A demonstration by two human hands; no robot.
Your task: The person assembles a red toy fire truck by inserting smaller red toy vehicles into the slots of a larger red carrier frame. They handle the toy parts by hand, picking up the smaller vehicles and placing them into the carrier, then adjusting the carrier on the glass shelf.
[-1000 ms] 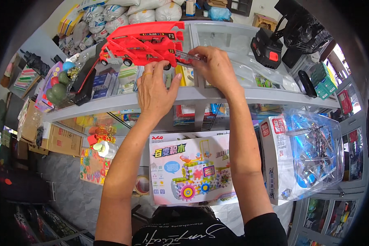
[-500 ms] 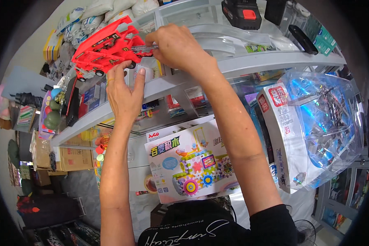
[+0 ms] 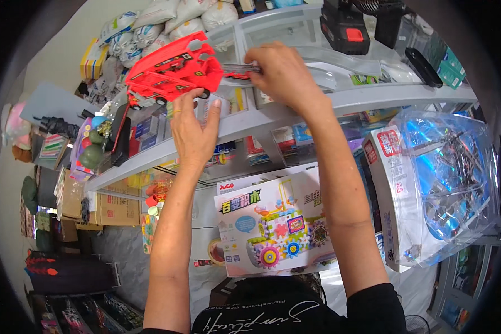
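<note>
A red toy car-carrier truck (image 3: 170, 75) with black wheels stands tilted on the glass counter at the upper left. My left hand (image 3: 193, 128) is at its near side, fingers stretched up against the rear wheel and thumb held apart. Just right of the truck, my right hand (image 3: 286, 78) has its fingers pinched together on the end of a narrow grey strip (image 3: 236, 68). That strip runs toward the truck's rear; whether it is joined to the truck I cannot tell. Small red parts (image 3: 240, 76) show beneath it.
A white building-block toy box (image 3: 278, 228) lies below my forearms. At right is a blue toy in clear packaging (image 3: 440, 183). A black battery pack (image 3: 342, 33) and curved grey track-like pieces (image 3: 339, 58) rest on the counter. White sacks (image 3: 186, 14) are piled behind.
The whole view has shifted, so everything sits further right and lower. My right hand has drawn away from the truck's rear, and more of the grey strip shows between them.
</note>
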